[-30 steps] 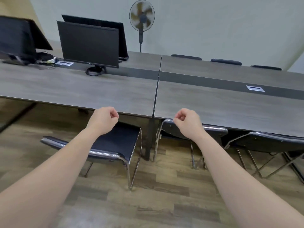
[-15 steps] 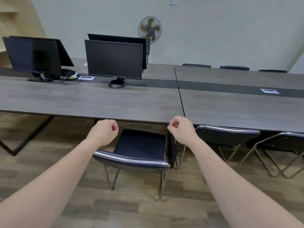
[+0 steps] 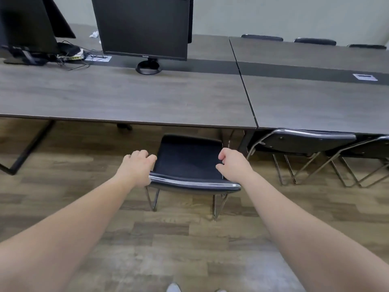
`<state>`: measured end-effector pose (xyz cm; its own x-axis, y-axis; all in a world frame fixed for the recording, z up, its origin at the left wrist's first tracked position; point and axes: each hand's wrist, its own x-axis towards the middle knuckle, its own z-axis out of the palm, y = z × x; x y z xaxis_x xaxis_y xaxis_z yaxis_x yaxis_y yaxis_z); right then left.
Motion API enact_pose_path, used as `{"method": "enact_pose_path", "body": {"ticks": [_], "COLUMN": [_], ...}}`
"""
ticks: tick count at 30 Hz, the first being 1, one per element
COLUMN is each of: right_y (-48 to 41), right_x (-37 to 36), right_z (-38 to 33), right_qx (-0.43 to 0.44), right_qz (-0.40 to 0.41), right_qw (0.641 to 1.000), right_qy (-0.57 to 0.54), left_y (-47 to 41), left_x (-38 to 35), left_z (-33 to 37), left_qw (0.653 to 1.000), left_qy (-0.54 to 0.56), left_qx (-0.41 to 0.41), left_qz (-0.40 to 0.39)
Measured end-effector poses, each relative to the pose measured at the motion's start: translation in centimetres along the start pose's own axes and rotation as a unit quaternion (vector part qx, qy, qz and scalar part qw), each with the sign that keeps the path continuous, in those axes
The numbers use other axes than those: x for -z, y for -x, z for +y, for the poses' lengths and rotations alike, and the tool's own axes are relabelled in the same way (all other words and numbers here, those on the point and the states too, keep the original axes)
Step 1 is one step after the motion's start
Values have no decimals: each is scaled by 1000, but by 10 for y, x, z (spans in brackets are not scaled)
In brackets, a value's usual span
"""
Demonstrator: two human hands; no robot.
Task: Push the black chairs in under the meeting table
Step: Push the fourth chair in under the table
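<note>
A black chair with a chrome frame stands out from the grey meeting table, its seat front just under the table edge and its backrest toward me. My left hand lies over the left end of the backrest, my right hand over the right end. Both have loosely curled fingers reaching past the rail above the seat, and neither clasps the rail. To the right, a second black chair and a third sit with their backs against the table edge.
Two monitors and tangled cables stand on the table's far left. Three more chair backs show behind the far side. A black table leg slants down at left. Wood floor lies around me.
I have moved closer and looked down. The chair is now straight ahead between my hands, which went from closed fists above it to loosened fingers down at the backrest ends.
</note>
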<state>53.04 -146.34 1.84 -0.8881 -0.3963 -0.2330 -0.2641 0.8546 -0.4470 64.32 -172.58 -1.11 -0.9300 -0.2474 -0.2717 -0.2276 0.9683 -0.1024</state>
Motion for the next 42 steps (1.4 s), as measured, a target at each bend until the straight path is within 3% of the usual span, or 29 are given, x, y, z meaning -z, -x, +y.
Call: {"method": "enact_pose_path", "body": {"ticks": [9,16,31,42], "right_y": [-45,-54,-73,-162], "right_x": [-102,-137,-139,-99], "right_z": [38,55,65,92], "right_qx": [22,33,69,65], "right_qz": [-126,-67,-7,-1], "right_qw": [956,961,960,950], "right_qy": [265,266,271,305], "left_y": [-47,-69,-99,-175], "left_x": [-97,-126,-128,-104], "left_z": [-1,-10,-12,22], "left_qw": [998,997,995,995], "left_qy": [-30,-10,-46,-15], "left_qx": [-36,-68,-80,-63], "left_qz": [-40,40,28,79]}}
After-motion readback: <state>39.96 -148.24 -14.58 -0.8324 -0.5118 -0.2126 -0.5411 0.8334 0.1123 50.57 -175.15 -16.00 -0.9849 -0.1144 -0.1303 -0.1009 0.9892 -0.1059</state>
